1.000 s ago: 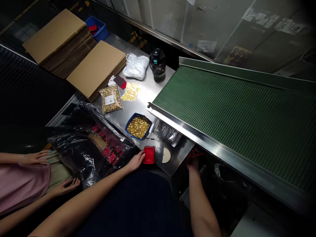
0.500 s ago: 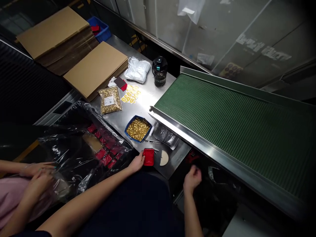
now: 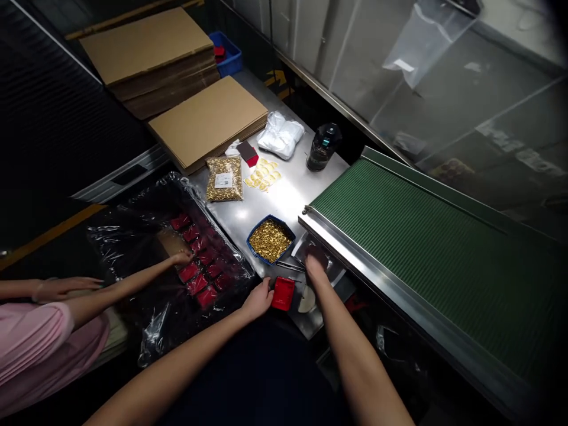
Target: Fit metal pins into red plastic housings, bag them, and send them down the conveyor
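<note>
My left hand (image 3: 258,300) grips the left side of a small red box (image 3: 283,293) at the near edge of the steel table (image 3: 284,195). My right hand (image 3: 315,264) reaches over the table just beyond the box, its fingers curled onto a clear plastic bag (image 3: 310,248) by the conveyor frame; whether it grips the bag is unclear. A pale half-round piece (image 3: 306,299) lies to the right of the red box. A blue tray of small gold parts (image 3: 270,239) sits just beyond my hands.
A green conveyor belt (image 3: 435,248) fills the right. To the left, a co-worker's hand (image 3: 183,257) reaches into a black plastic-lined bin of red boxes (image 3: 197,275). Farther back lie a bag of gold parts (image 3: 224,177), yellow stickers (image 3: 262,174), a dark bottle (image 3: 322,146), a white bag (image 3: 281,134) and cardboard stacks (image 3: 208,118).
My right hand rose from below the table edge and moved onto the table by the plastic bag. The co-worker's hand reached into the bin. My left hand stayed on the red box.
</note>
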Motion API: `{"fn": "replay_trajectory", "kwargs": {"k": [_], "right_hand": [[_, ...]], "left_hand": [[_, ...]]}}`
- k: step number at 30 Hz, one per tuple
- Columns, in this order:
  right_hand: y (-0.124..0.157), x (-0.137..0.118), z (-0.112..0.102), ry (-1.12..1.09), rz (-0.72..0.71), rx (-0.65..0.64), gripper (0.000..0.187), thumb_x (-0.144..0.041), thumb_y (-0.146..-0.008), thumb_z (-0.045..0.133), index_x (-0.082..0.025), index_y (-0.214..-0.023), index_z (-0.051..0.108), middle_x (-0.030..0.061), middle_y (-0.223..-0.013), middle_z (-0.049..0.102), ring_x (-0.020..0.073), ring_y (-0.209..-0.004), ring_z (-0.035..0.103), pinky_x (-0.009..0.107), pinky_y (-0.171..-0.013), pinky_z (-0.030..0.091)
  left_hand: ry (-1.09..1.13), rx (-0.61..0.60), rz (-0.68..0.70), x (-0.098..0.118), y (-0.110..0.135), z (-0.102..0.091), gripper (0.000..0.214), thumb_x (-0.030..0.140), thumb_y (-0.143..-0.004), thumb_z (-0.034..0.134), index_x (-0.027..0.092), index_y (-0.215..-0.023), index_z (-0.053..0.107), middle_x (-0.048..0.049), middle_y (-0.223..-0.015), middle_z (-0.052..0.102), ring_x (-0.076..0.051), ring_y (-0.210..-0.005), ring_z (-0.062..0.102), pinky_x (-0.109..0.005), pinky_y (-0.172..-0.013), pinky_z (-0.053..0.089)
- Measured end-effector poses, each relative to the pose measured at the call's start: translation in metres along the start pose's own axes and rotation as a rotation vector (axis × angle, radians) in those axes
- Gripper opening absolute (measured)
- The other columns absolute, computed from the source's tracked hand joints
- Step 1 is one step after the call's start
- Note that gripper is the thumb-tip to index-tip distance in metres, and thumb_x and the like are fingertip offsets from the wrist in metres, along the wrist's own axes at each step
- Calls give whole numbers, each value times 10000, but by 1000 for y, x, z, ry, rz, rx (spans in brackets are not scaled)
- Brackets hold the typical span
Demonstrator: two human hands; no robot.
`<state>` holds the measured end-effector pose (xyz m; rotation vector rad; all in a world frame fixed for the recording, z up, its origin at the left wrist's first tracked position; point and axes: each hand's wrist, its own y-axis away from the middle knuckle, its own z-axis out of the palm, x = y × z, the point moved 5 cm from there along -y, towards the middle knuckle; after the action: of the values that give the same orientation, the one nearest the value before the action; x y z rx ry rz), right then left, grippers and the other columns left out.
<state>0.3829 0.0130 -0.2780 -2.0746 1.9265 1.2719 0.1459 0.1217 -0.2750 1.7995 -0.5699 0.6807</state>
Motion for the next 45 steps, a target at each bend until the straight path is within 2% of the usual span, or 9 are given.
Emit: {"fn": "replay_trajectory", "kwargs": {"k": [5,15,18,21,27,31,37,41,45], "right_hand": [[10,3,-10,88,-9,-22,223,-360,-986,601,-183,-1108,662,72,-1158,669,190,-998,655,399,-894,555],[70,-10,-56,-183,-90,-85,435,-589,-872,607,-166,-913,703,48,-850,717,203,-808,649,318,-768,508],[90,-4,-73,-292,-73,-108,453,-633,-844,599,-186,-856,668,29,-791,704,191,-746,643,291,-720,497],[108,3,-84,-376,-31,-62,419,-632,-884,544,-216,-874,593,24,-813,690,186,-743,649,298,-735,504],[137,-3,-65,-444,-32,-176,394,-607,-828,631,-237,-918,531,3,-800,652,173,-734,639,277,-674,516],[157,10,-62,-280,18,-184,235,-380,-778,698,-229,-876,547,-35,-683,585,152,-629,573,254,-608,445],[159,12,-54,25,57,-40,91,-224,-780,626,-212,-842,561,28,-771,608,189,-731,577,268,-640,365],[134,-3,-39,50,-105,-152,184,-387,-873,583,-218,-932,626,7,-826,655,165,-724,600,239,-616,405],[145,2,-34,88,-300,-238,335,-345,-869,646,-242,-1184,591,30,-1107,657,154,-885,627,234,-724,473]], "left_hand": [[104,-4,155,36,10,-9,312,387,-961,578,199,-1204,635,-93,-1143,679,-250,-1076,622,-488,-1041,431],[232,-144,422,138,-33,19,301,346,-900,676,169,-1143,657,-90,-1109,693,-214,-957,655,-396,-870,530],[208,-183,443,144,-36,11,195,350,-908,676,155,-913,669,-13,-827,674,-163,-761,638,-344,-756,539],[175,-167,444,144,-36,4,215,352,-932,648,153,-853,635,9,-776,624,-139,-707,599,-313,-701,530],[99,-301,496,153,-21,21,207,343,-955,610,148,-889,590,33,-733,569,-111,-613,556,-259,-587,495],[8,-342,581,163,-13,1,135,241,-875,667,168,-821,568,25,-783,543,-132,-708,521,-283,-680,456],[-22,-402,560,142,3,-25,121,133,-758,682,191,-754,577,23,-788,568,-138,-747,505,-274,-728,400],[35,-345,375,94,14,-28,173,211,-774,712,177,-732,548,55,-658,535,-112,-600,494,-252,-603,399],[173,-213,114,40,19,-52,309,413,-806,691,196,-732,483,80,-563,502,-91,-451,452,-225,-466,368]]}}
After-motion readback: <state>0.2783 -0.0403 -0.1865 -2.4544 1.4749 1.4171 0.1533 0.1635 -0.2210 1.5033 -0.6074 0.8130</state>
